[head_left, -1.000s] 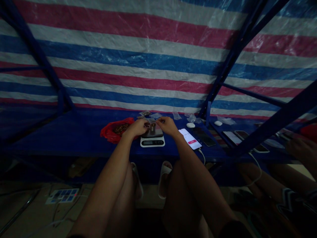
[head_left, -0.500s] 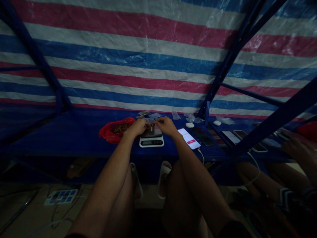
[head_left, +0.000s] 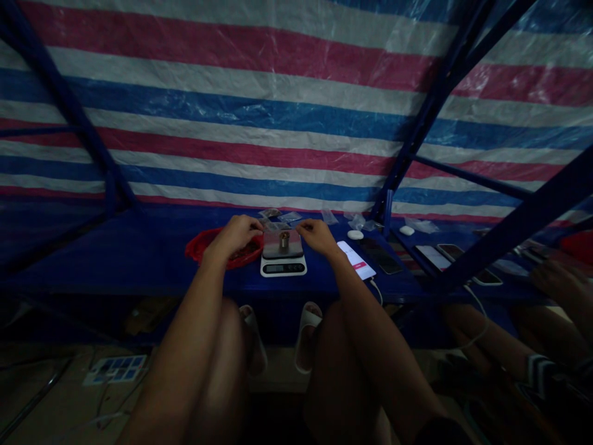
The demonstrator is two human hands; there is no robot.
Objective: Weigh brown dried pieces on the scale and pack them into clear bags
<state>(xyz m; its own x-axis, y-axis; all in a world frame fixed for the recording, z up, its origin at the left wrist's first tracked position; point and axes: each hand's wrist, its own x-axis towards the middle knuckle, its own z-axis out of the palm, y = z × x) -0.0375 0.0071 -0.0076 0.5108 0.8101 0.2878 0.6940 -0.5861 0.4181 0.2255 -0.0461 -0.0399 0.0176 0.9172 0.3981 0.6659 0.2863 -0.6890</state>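
Note:
A small white kitchen scale stands on the blue shelf in front of me. On its platform sits a small clear bag with brown pieces in it. My right hand is at the bag's right edge, fingers pinched on it. My left hand hovers over the red bag of brown pieces to the left of the scale, fingers curled down into it; what they hold is hidden.
Several small clear bags lie behind the scale. A lit phone on a cable lies right of the scale, with more phones and white earbud cases further right. Another person's hand is at the far right. Blue frame posts rise from the shelf.
My left hand has left the bag on the scale and moved left over the red bag. My right hand stays at the bag's right edge.

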